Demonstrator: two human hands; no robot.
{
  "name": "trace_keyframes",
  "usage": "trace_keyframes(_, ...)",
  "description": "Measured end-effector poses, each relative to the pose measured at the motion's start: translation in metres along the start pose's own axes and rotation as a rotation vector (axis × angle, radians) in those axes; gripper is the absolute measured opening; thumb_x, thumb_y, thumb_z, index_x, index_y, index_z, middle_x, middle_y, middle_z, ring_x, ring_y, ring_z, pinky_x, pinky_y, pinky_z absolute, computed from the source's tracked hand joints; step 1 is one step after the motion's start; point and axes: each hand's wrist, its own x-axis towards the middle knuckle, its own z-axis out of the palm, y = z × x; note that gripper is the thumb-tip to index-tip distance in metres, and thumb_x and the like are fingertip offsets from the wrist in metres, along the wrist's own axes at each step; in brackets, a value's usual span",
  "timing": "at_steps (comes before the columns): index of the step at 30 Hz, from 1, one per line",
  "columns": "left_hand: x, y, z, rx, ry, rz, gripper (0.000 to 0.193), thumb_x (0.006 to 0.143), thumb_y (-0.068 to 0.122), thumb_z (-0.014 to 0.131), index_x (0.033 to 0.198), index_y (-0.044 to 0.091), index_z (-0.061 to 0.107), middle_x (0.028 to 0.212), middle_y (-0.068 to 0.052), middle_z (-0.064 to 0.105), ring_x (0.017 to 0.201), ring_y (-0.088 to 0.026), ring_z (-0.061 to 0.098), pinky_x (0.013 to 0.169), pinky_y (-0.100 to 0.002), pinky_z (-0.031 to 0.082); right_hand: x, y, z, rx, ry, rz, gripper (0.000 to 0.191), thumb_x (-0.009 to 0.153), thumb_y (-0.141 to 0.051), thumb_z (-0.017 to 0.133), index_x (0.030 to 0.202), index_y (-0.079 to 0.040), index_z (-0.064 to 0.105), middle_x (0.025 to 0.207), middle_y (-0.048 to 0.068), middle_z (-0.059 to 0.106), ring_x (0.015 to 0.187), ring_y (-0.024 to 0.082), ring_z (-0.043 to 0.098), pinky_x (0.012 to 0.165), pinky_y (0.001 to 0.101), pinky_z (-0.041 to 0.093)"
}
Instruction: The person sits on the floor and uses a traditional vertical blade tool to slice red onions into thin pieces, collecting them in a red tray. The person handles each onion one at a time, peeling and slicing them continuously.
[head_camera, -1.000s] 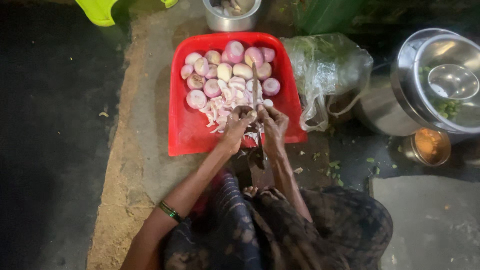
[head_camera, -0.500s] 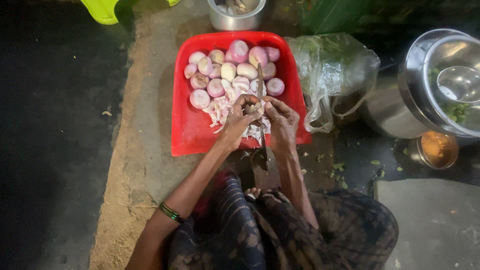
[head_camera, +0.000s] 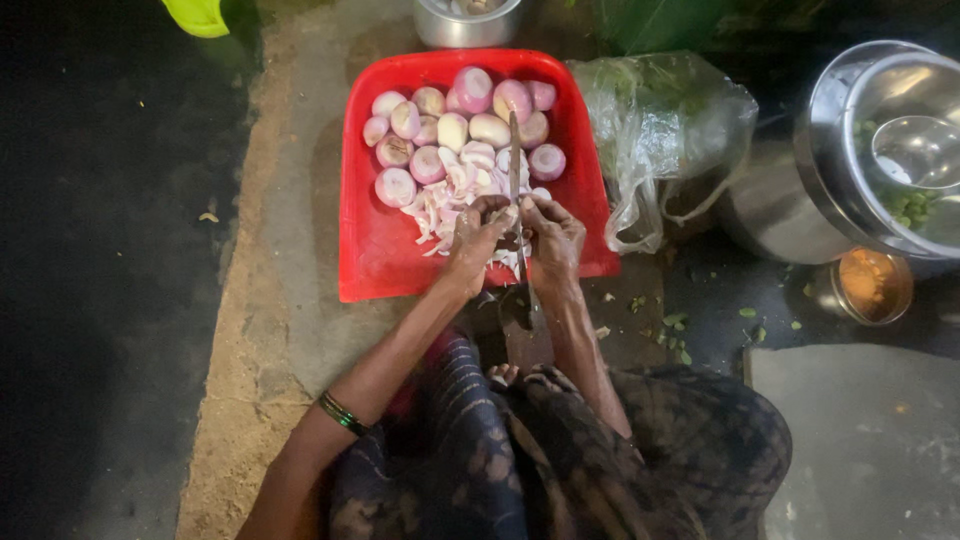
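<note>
An onion piece (head_camera: 503, 213) is pinched by both the left hand (head_camera: 472, 240) and right hand (head_camera: 553, 235) against the upright blade (head_camera: 514, 165), pushed farther up than before (slicing continues) over the red tray (head_camera: 370, 250).

Glossy red plastic tray (head_camera: 375, 250) at upper centre; thin crinkled clear plastic bag (head_camera: 665, 125) beside it; shiny steel pots (head_camera: 880, 150) at right; rough matt concrete floor (head_camera: 280, 300) at left

Left hand (head_camera: 478, 232) and right hand (head_camera: 553, 232) at upright blade (head_camera: 514, 160), peeled onions (head_camera: 450, 130), red tray (head_camera: 372, 250)
</note>
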Motion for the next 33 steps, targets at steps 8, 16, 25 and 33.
trace_keyframes(8,0.025,-0.059,-0.016,-0.016,0.138,-0.187,0.008,0.095,0.007,0.06,0.104,0.005,0.062,0.081,-0.006,0.068,0.067,-0.016,0.067,0.055,-0.034,0.056,-0.007,0.011,-0.007,-0.318,0.045,-0.02,0.014,0.093,-0.007,0.072,0.099,0.005,0.076,0.083,0.006,0.074,0.069,0.011,0.065,0.064,0.026,0.051)
trace_keyframes(16,0.061,-0.036,-0.014,-0.109,0.004,-0.09,0.02,0.101,0.016,0.051,0.116,0.012,0.064,0.084,-0.003,0.058,0.069,-0.016,0.057,0.056,-0.035,0.05,0.016,-0.016,-0.023,-0.86,0.194,-0.524,0.019,0.09,-0.005,0.07,0.107,0.0,0.077,0.101,0.013,0.075,0.088,0.02,0.07,0.078,0.0313,0.058)
trace_keyframes(25,0.048,-0.008,-0.025,-0.054,0.043,-0.057,0.042,0.101,0.03,0.06,0.138,0.011,0.06,0.13,0.005,0.064,0.119,-0.009,0.056,0.102,-0.03,0.044,0.041,-0.071,-0.078,-1.177,0.332,-0.201,0.06,0.079,-0.028,0.08,0.133,-0.006,0.065,0.134,0.024,0.06,0.115,0.034,0.063,0.097,0.045,0.055)
trace_keyframes(33,0.029,0.008,-0.049,0.003,0.03,-0.078,0.043,0.103,0.028,0.056,0.141,0.011,0.06,0.13,-0.004,0.067,0.117,-0.014,0.06,0.098,-0.032,0.045,0.048,-0.162,0.028,-0.709,-0.139,-0.581,0.083,0.098,-0.012,0.073,0.165,-0.002,0.025,0.173,0.019,0.027,0.16,0.03,0.03,0.13,0.0446,0.034)
